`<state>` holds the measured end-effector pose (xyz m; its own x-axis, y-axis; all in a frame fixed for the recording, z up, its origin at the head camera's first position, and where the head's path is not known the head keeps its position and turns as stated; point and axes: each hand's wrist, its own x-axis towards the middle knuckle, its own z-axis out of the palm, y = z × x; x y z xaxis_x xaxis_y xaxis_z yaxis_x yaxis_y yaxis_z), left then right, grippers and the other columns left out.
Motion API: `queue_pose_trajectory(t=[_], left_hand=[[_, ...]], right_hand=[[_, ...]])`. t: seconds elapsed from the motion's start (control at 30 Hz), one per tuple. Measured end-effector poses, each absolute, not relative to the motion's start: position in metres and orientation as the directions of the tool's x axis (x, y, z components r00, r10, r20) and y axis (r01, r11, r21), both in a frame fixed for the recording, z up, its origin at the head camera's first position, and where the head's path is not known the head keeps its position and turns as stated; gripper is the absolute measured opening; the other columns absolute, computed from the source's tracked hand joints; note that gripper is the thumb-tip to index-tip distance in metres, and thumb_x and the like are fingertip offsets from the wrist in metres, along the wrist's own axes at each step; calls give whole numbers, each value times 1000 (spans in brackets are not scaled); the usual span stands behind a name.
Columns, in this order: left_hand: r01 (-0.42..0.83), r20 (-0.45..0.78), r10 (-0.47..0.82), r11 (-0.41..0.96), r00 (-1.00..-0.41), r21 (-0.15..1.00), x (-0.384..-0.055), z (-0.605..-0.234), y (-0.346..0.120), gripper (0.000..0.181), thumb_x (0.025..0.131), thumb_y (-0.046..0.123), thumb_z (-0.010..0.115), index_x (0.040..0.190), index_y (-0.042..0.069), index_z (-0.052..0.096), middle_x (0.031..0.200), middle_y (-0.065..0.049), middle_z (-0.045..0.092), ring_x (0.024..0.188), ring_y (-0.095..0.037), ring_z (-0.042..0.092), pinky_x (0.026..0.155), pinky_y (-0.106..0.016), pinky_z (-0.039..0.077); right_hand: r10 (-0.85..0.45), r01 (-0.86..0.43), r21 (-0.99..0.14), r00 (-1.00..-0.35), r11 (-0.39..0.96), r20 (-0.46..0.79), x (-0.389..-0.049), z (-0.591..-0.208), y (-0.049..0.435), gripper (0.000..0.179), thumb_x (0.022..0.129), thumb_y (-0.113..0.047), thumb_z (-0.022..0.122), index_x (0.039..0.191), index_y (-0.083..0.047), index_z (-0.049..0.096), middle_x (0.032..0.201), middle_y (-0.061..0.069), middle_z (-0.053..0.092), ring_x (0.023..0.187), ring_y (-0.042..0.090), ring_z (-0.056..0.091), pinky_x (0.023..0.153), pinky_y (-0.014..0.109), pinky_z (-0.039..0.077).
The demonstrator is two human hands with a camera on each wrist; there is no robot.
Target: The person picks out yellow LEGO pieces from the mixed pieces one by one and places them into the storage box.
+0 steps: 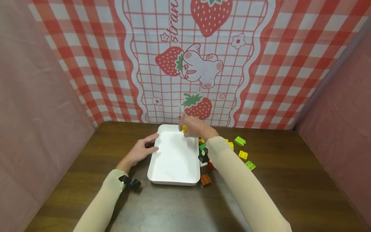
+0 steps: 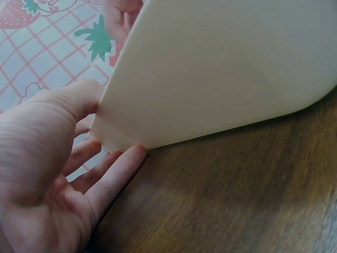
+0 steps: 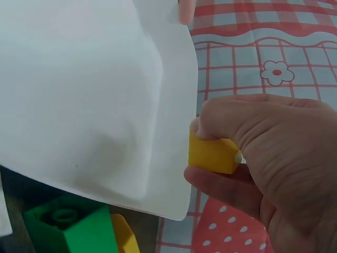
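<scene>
My right hand (image 1: pixel 192 126) pinches a yellow toy brick (image 3: pixel 213 154) between thumb and fingers at the far right corner of a white tray (image 1: pixel 174 179). In the right wrist view the brick overlaps the tray's rim. My left hand (image 1: pixel 142 149) holds the tray's left side near its far end. The left wrist view shows the thumb (image 2: pixel 87 97) at the rim and the other fingers against the outer wall. Beside the tray's right side lie several toy bricks, among them a green brick (image 3: pixel 71 224) and a brown brick (image 1: pixel 205 180). My right forearm partly hides this group.
Farther right on the wooden table (image 1: pixel 290 180) are a lime brick (image 1: pixel 240 141), a yellow brick (image 1: pixel 243 155) and another lime brick (image 1: pixel 250 165). A strawberry-patterned cloth (image 1: pixel 191 64) hangs right behind the tray. Pink curtains (image 1: pixel 342 112) stand at both sides.
</scene>
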<state>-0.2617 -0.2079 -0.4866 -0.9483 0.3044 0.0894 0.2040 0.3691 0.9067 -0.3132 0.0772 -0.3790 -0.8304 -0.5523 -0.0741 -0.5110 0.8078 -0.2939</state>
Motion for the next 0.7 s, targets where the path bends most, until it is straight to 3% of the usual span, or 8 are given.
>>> queue_pose_trajectory(t=[0.37, 0.7], left_hand=[[206, 92, 300, 372, -949, 905, -262, -488, -208, 67, 105, 1, 74, 167, -3, 48, 181, -22, 39, 168, -46, 40, 136, -62, 33], [198, 87, 294, 369, -952, 908, -264, -488, -205, 67, 105, 1, 74, 167, -3, 48, 181, -23, 39, 169, -46, 39, 138, -61, 32]], right_hand=[[-595, -560, -236, -795, 794, -114, -318, -397, 71, 25, 101, -6, 82, 126, -11, 83, 140, 10, 74, 131, 30, 65, 122, 48, 57], [-582, -538, -262, -802, 801, -132, -317, -405, 71, 23, 103, -4, 79, 126, -10, 81, 142, 11, 74, 131, 30, 66, 122, 46, 57]])
